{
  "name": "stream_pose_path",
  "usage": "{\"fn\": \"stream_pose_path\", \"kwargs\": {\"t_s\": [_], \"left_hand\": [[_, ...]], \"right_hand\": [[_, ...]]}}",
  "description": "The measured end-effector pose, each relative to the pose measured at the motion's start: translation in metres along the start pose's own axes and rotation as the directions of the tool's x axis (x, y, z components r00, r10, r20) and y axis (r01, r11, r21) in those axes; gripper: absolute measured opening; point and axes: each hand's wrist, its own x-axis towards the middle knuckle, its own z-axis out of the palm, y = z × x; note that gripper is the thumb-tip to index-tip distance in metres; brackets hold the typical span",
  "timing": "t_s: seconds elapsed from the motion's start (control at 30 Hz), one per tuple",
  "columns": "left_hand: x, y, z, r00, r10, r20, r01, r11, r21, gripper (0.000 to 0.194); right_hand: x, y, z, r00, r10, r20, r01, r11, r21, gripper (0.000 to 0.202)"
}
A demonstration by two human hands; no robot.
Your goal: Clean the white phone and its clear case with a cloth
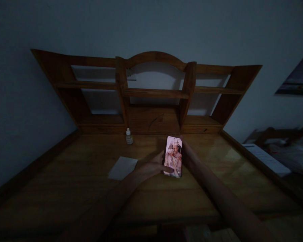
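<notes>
The left hand grasps the phone, best steadied within the desk's edges; the right hand's grip I cannot tell.

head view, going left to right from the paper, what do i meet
White paper, left hand, lit phone, white item beyond the desk. The dropper bottle is left out: it falls within the paper's span.

Two slim, bare forearms taper smoothly to narrow wrists.
</notes>
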Motion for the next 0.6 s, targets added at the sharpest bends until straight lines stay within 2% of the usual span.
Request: {"fn": "stream_pose_path", "kwargs": {"t_s": [0.2, 0.37, 0.47, 0.6], "left_hand": [[0.000, 0.006, 0.007, 0.996, -0.060, -0.062, 0.050, 0.988, -0.144, 0.053], [-0.001, 0.008, 0.007, 0.995, -0.082, -0.064, 0.071, 0.984, -0.165, 0.058], [-0.001, 0.007, 0.005, 0.998, -0.061, -0.030, 0.057, 0.990, -0.131, 0.056], [-0.001, 0.007, 0.003, 0.998, -0.057, -0.038, 0.052, 0.992, -0.118, 0.055]], "right_hand": [[0.003, 0.000, -0.003, 0.997, 0.018, 0.078, -0.019, 1.000, 0.012, 0.047], [0.006, 0.003, -0.007, 1.000, 0.014, 0.010, -0.014, 1.000, -0.006, 0.043], [0.007, 0.003, -0.009, 1.000, 0.008, 0.017, -0.007, 1.000, -0.024, 0.044], [0.008, 0.002, -0.011, 1.000, -0.008, 0.011, 0.008, 0.999, -0.034, 0.042]]}}
